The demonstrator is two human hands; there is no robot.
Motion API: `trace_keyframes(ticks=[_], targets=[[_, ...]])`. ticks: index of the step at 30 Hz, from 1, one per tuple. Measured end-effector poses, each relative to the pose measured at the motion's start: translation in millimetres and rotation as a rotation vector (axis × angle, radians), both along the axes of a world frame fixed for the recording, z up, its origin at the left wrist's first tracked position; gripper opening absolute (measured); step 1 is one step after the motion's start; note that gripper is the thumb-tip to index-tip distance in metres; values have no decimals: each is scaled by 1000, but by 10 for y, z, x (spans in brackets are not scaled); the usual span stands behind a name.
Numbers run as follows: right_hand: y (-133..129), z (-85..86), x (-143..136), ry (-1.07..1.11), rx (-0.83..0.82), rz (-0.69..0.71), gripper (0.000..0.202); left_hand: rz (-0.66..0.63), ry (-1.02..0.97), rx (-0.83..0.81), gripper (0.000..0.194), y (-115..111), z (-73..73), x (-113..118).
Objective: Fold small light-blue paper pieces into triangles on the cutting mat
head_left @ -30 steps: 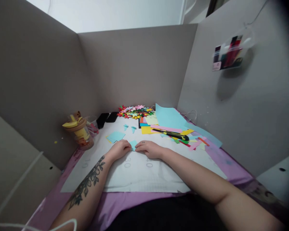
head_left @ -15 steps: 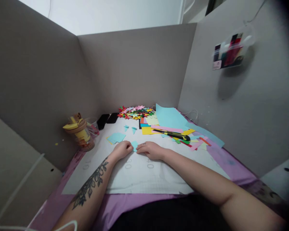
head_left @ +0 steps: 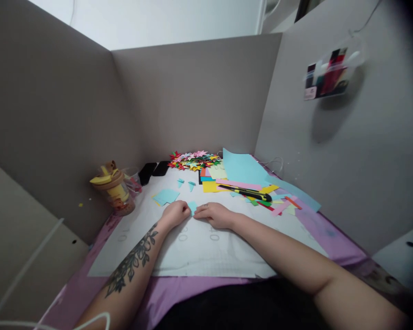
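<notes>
A small light-blue paper piece (head_left: 192,207) lies on the white sheet (head_left: 192,256) between my two hands. My left hand (head_left: 176,214) has its fingers curled closed on the left edge of that piece. From the right, my right hand (head_left: 214,214) rests its fingertips on the piece's other edge, fingers pressed together. Two small folded light-blue pieces (head_left: 192,185) stand just beyond. To the left lie flat light-blue squares (head_left: 166,197) with a bit of yellow under them.
Colourful paper stars (head_left: 194,160) are heaped at the back. A yellow-black cutter (head_left: 249,192) lies on paper strips, before a large blue sheet (head_left: 244,167). At left stand a lidded cup (head_left: 119,195) and two black phones (head_left: 147,173). Grey panels surround the table.
Both hands have barely moved; the right fingertips have shifted slightly left, nearer to the left hand, over the paper piece.
</notes>
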State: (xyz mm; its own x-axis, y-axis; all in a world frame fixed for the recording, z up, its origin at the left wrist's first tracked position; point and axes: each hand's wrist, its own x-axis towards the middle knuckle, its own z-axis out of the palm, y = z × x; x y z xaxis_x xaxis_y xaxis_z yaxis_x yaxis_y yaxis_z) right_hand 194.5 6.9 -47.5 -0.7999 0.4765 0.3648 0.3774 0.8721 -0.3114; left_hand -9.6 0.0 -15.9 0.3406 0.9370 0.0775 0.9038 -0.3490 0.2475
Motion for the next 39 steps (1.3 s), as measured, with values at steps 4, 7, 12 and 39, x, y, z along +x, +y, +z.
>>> trace_keyframes(ticks=[4, 7, 12, 39], targets=[[7, -6, -2, -11, 9, -16, 45, 22, 20, 12, 21, -13, 2, 25], [-4, 19, -15, -9, -5, -7, 44, 39, 33, 4, 21, -16, 7, 35], [-37, 70, -59, 16, -23, 12, 33, 36, 30, 18, 22, -13, -8, 27], [-33, 15, -57, 84, -57, -30, 36, -115, -147, -92, 25, 65, -14, -111]])
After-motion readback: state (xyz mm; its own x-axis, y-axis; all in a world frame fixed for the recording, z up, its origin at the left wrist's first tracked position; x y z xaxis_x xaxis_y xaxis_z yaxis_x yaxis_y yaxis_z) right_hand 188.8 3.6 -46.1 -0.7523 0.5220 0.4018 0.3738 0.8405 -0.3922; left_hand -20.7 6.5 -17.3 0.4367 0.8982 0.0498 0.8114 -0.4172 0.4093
